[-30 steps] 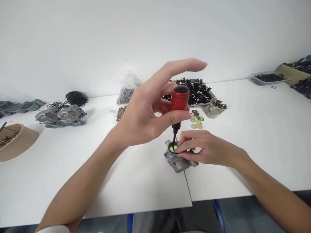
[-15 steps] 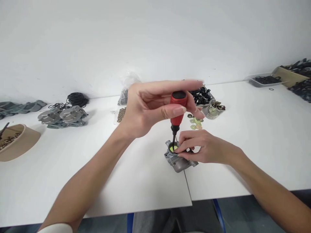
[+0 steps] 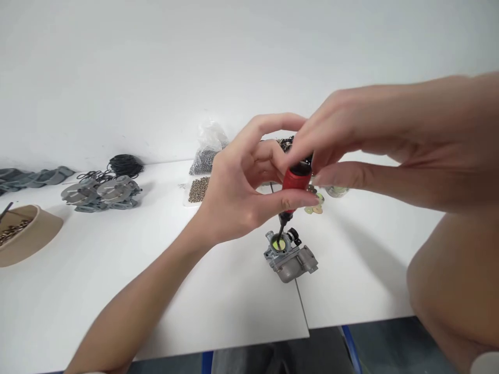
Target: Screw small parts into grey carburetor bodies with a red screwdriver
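A red and black screwdriver stands slightly tilted, its tip down in the round bore of a grey metal carburetor. In that bore sits a yellow-green disc. My left hand curls round the screwdriver handle, thumb across its near side. From the right, my right hand reaches over and grips the top of the handle with thumb and fingers. The carburetor rests on the white table with neither hand on it; a black fitting shows on its far side.
Loose yellowish discs lie behind the screwdriver, near a partly hidden clear cup. At the left are two more carburetors, black cord, a tray of small brass parts, a plastic bag and a beige bowl.
My right hand has left the carburetor and come up to the top of the screwdriver. My left hand's raised index finger has bent down, and the handle leans a little more to the right.
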{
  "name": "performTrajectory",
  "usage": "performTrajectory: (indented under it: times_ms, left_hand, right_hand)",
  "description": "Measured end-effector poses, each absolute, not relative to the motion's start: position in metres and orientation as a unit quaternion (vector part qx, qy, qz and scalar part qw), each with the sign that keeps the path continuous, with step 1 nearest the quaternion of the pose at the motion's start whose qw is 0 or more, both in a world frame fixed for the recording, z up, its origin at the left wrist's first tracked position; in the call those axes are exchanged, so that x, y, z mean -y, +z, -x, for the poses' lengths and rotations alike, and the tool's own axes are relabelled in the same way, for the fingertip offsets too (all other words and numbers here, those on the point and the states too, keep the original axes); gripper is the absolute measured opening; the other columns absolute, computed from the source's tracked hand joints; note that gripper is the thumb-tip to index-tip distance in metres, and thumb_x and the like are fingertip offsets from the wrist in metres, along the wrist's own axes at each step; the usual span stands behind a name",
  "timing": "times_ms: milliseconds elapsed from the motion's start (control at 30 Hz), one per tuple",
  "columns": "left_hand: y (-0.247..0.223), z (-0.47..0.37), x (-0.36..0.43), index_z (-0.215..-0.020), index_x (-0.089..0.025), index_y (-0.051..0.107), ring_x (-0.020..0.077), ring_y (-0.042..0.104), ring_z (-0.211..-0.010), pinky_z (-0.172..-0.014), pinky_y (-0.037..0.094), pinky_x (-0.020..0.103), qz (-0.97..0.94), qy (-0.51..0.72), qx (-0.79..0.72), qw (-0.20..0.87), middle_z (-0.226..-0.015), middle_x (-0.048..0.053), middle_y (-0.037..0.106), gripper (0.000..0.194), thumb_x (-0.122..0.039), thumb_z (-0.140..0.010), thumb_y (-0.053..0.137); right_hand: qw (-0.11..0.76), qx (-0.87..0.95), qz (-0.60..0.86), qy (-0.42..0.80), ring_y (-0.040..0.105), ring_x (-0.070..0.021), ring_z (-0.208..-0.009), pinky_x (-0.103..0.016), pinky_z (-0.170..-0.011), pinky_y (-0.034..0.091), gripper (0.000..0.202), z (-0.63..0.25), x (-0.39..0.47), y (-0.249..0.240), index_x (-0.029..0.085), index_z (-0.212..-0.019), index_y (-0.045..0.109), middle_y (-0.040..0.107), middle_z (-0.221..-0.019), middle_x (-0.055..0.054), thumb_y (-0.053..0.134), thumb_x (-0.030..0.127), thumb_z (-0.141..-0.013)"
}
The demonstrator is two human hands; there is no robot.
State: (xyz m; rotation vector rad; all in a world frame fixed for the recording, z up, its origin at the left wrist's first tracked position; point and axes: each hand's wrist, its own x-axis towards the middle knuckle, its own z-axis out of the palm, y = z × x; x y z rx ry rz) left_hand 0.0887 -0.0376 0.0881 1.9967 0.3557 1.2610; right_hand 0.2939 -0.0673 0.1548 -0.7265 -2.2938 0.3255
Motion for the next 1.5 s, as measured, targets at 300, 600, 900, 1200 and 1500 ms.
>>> performTrajectory:
  times_ms: [300,600,900,1200,1500]
  left_hand:
    - [0.092,-0.081,0.034,-0.138,-0.027,0.053,0.018,0.074,-0.084,-0.07,0.065,0.024,-0.798,0.439,-0.139,0.388,-0.092,-0.003,0.071,0.062,-0.037,-0.081,0.075]
    - [0.09,-0.082,0.027,-0.138,-0.025,0.052,0.014,0.07,-0.082,-0.073,0.064,0.029,-0.797,0.402,-0.086,0.442,-0.102,0.001,0.065,0.072,-0.017,-0.073,0.081]
    - [0.089,-0.084,0.03,-0.108,-0.022,0.07,0.0184,0.072,-0.082,-0.068,0.064,0.029,-0.799,0.431,-0.113,0.404,-0.091,-0.001,0.068,0.034,-0.03,-0.076,0.079]
    - [0.091,-0.083,0.03,-0.114,-0.024,0.067,0.0199,0.075,-0.079,-0.066,0.065,0.032,-0.807,0.4,-0.121,0.417,-0.092,0.0,0.071,0.036,-0.028,-0.08,0.076]
    - [0.088,-0.083,0.024,-0.135,-0.029,0.054,0.0187,0.074,-0.076,-0.067,0.066,0.033,-0.783,0.445,-0.118,0.418,-0.088,-0.002,0.071,0.064,-0.033,-0.077,0.079]
  right_hand:
    - [0.302,0.913,0.251,0.108,0.065,-0.0113,-0.071,-0.025,-0.049,0.05,0.018,-0.289,0.046,0.142,0.032,-0.099,0.075,0.073,-0.092,0.003,0.066,0.02,-0.088]
    - [0.292,0.881,0.322,0.186,0.066,-0.0111,-0.08,-0.024,-0.066,0.055,0.01,-0.29,0.048,0.143,0.03,-0.097,0.074,0.071,-0.088,0.005,0.069,0.032,-0.089]
    - [0.346,0.86,0.26,0.27,0.068,-0.0137,-0.081,-0.028,-0.071,0.06,0.015,-0.287,0.042,0.133,0.022,-0.092,0.071,0.072,-0.091,0.003,0.075,0.033,-0.083]
    - [0.356,0.843,0.261,0.309,0.067,-0.0137,-0.071,-0.026,-0.061,0.057,0.018,-0.287,0.039,0.131,0.021,-0.085,0.068,0.071,-0.081,0.001,0.082,0.031,-0.076]
    - [0.414,0.844,0.227,0.257,0.067,-0.0103,-0.075,-0.025,-0.064,0.056,0.018,-0.291,0.043,0.128,0.019,-0.101,0.067,0.066,-0.1,0.001,0.075,0.023,-0.085]
